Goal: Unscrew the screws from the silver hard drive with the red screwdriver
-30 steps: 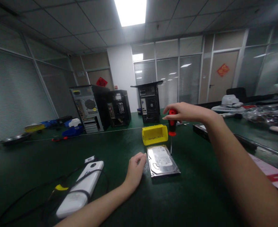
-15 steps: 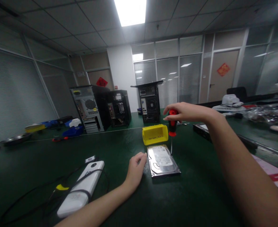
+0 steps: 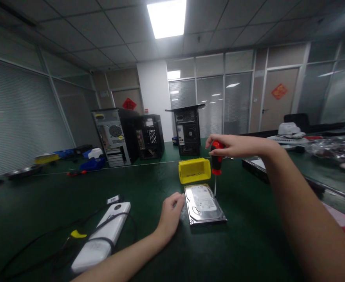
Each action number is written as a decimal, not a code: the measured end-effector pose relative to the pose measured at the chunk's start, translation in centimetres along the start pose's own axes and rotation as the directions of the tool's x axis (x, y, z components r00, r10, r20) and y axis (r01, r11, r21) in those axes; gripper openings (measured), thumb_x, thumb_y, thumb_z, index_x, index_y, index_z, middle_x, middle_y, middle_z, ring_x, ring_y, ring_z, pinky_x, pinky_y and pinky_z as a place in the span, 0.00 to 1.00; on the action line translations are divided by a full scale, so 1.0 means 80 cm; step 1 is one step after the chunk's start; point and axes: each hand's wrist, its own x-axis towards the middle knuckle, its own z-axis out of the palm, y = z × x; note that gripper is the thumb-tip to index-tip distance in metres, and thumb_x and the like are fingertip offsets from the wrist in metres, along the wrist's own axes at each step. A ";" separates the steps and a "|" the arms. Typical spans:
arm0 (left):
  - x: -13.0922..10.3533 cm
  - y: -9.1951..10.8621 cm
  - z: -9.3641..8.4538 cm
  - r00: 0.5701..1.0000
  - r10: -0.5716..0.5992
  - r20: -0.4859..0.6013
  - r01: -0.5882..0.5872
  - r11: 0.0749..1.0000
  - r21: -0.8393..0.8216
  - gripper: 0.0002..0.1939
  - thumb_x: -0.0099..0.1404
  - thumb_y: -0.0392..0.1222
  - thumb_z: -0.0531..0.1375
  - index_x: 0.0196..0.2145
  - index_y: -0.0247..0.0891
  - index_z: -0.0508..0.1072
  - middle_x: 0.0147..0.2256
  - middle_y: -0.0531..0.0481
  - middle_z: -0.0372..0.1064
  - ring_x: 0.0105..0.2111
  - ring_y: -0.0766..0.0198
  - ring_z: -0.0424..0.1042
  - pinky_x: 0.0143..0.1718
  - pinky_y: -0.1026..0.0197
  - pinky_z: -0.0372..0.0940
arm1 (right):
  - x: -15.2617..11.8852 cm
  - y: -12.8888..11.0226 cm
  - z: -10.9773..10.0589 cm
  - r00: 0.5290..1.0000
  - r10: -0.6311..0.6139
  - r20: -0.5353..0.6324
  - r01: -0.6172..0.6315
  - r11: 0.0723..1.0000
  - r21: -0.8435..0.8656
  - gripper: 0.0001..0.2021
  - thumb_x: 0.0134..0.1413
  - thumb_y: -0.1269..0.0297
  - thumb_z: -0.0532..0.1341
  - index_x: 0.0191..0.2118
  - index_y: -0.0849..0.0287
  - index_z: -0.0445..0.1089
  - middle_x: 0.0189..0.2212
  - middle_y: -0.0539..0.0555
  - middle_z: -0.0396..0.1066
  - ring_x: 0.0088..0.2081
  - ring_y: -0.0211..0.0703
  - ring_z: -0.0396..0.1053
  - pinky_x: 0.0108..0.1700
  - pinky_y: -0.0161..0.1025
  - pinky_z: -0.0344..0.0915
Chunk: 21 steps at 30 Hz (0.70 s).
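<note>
A silver hard drive (image 3: 203, 205) with a white label lies flat on the dark green table. My right hand (image 3: 223, 147) is wrapped round the top of a red and black screwdriver (image 3: 217, 159), which stands upright with its tip at the drive's right edge. On the drive's left side rests my left hand (image 3: 172, 209), its fingers curled in against the edge; whether they pinch anything else is hidden. Just behind the drive, a yellow bin (image 3: 194, 171) lies with its opening toward me and small parts inside.
A white power strip (image 3: 103, 237) with black cables lies at the left front. Computer cases (image 3: 116, 137) stand at the back. Blue bins (image 3: 93, 163) are at the far left. A black device (image 3: 256, 166) and plastic bags (image 3: 333, 147) lie to the right.
The whole view has shifted slightly, so everything sits a little lower and further right. Both hands keep their places at the drive, the right one still round the screwdriver.
</note>
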 end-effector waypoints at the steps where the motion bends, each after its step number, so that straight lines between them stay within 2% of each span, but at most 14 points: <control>1: 0.000 0.000 0.000 1.000 0.000 0.000 0.000 1.000 -0.004 0.19 0.62 0.49 0.48 0.17 0.39 0.56 0.20 0.55 0.53 0.24 0.65 0.55 0.27 0.63 0.51 | 0.000 0.002 0.000 1.000 0.005 0.013 -0.006 1.000 0.018 0.17 0.53 0.56 0.54 0.46 0.59 0.60 0.39 0.57 0.66 0.39 0.46 0.67 0.36 0.38 0.64; 5: 0.000 0.001 0.000 1.000 0.000 0.006 0.000 1.000 -0.019 0.19 0.62 0.49 0.48 0.17 0.39 0.57 0.20 0.55 0.53 0.24 0.65 0.55 0.27 0.64 0.51 | 0.001 0.008 -0.001 1.000 -0.001 0.025 -0.001 0.999 0.054 0.17 0.53 0.56 0.54 0.46 0.58 0.59 0.40 0.57 0.66 0.40 0.47 0.66 0.37 0.38 0.64; 8: -0.001 0.001 -0.001 1.000 -0.005 0.010 0.006 1.000 -0.022 0.19 0.62 0.49 0.48 0.18 0.39 0.57 0.20 0.55 0.53 0.24 0.65 0.55 0.27 0.64 0.51 | 0.003 0.006 0.000 1.000 -0.011 -0.013 0.012 0.998 0.058 0.19 0.51 0.52 0.55 0.47 0.57 0.59 0.40 0.56 0.67 0.39 0.46 0.67 0.36 0.38 0.64; 12: -0.001 0.000 0.000 1.000 -0.010 0.010 0.010 1.000 -0.016 0.18 0.62 0.48 0.48 0.18 0.39 0.56 0.20 0.56 0.52 0.24 0.65 0.55 0.27 0.64 0.51 | 0.015 0.000 0.003 0.991 0.115 -0.070 -0.115 0.993 -0.006 0.21 0.47 0.46 0.58 0.39 0.59 0.62 0.35 0.57 0.69 0.31 0.45 0.69 0.29 0.38 0.64; 15: -0.001 -0.001 0.000 1.000 -0.014 0.003 0.014 1.000 -0.016 0.18 0.62 0.48 0.48 0.18 0.39 0.56 0.20 0.56 0.52 0.24 0.66 0.54 0.27 0.64 0.50 | 0.031 -0.003 0.005 0.980 0.190 -0.057 -0.192 0.981 -0.025 0.21 0.47 0.44 0.56 0.35 0.61 0.62 0.31 0.58 0.69 0.25 0.43 0.68 0.25 0.39 0.63; 21: -0.001 -0.005 0.000 1.000 -0.022 0.002 0.022 0.999 -0.027 0.18 0.62 0.48 0.49 0.18 0.39 0.56 0.20 0.56 0.51 0.24 0.66 0.54 0.27 0.64 0.50 | 0.040 0.002 0.006 0.980 0.199 0.006 -0.199 0.976 0.090 0.25 0.46 0.42 0.57 0.40 0.61 0.61 0.31 0.58 0.69 0.24 0.41 0.67 0.24 0.38 0.64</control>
